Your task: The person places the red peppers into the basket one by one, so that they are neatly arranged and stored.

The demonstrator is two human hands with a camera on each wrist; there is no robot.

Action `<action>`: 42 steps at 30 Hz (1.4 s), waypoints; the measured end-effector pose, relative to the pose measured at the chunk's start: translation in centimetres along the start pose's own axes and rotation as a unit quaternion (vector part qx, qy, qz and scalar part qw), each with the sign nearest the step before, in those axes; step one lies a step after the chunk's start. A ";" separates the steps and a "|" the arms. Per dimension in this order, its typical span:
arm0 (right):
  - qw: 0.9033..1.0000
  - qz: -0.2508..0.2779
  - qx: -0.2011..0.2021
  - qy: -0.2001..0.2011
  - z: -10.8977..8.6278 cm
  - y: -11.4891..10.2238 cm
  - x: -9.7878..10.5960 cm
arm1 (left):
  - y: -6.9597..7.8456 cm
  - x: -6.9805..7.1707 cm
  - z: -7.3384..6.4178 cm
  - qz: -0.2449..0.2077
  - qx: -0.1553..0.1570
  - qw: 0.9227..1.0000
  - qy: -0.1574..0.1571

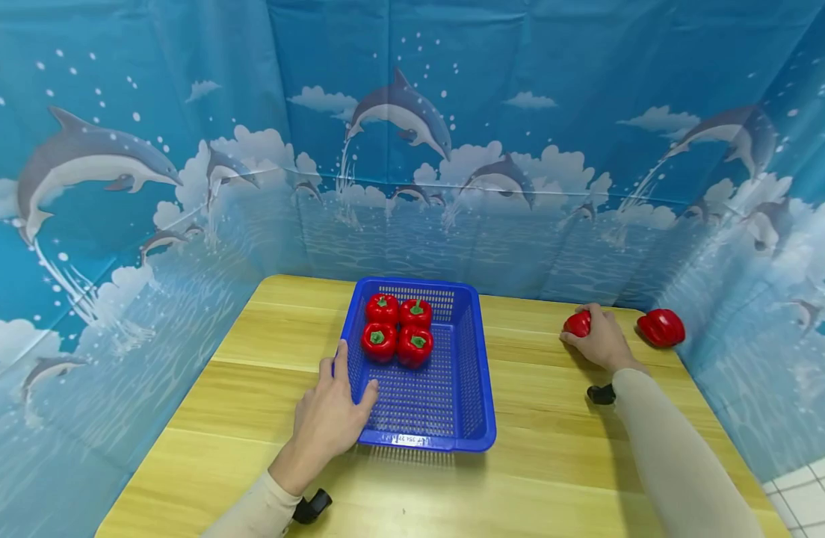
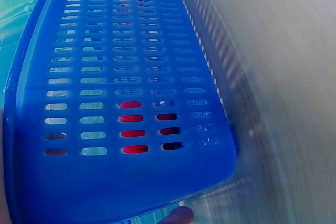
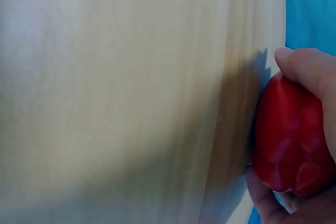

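Observation:
A blue perforated basket (image 1: 426, 441) sits on the wooden table, with several red bell peppers (image 1: 397, 329) grouped in its far left part, green stems up. My left hand (image 1: 332, 411) holds the basket's left rim, the thumb reaching over the inside. The left wrist view shows the basket's slotted outer wall (image 2: 105, 182) and one fingertip (image 2: 178, 215) by its lower edge. Over at the table's far right, my right hand (image 1: 601, 341) grips another red bell pepper (image 3: 291, 135), thumb on one side and fingers on the other. Beyond that hand lies one more red bell pepper (image 1: 661, 328).
The yellow wooden table (image 1: 540, 463) ends at the back against a blue curtain (image 1: 412, 224) printed with dolphins, which also hangs at both sides. White floor tiles (image 1: 809, 497) show at the lower right.

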State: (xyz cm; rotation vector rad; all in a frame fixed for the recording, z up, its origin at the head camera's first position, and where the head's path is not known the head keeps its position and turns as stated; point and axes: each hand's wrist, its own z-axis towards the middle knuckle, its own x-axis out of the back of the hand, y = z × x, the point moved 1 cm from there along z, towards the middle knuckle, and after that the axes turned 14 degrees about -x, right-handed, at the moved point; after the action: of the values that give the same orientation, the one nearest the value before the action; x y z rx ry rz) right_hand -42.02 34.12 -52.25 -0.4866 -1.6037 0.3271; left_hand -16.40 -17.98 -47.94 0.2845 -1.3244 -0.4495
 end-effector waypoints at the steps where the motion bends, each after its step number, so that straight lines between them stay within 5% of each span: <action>1: 1.000 -0.002 0.003 -0.002 -0.1 0.0 -0.1 | 0.0 0.0 0.0 0.000 0.000 1.000 -0.001; 19: 0.999 0.040 -0.002 -0.003 -4.9 -2.2 -0.8 | 0.0 -0.3 0.1 -0.006 -0.013 1.000 0.005; 33: 0.998 0.067 -0.005 0.006 -8.6 -5.1 -1.0 | -0.4 0.5 0.3 -0.053 -0.016 0.998 0.015; 42: 0.996 0.090 0.003 0.019 -11.8 -7.1 -0.3 | -1.0 1.4 0.2 -0.114 -0.013 0.993 -0.028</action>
State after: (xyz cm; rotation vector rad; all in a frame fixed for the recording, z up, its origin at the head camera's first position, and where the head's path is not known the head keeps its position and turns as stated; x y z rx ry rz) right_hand -31.11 26.91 -47.95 -0.6303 -1.5249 0.4552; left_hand -16.48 -19.53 -47.17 0.4069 -1.3457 -0.6698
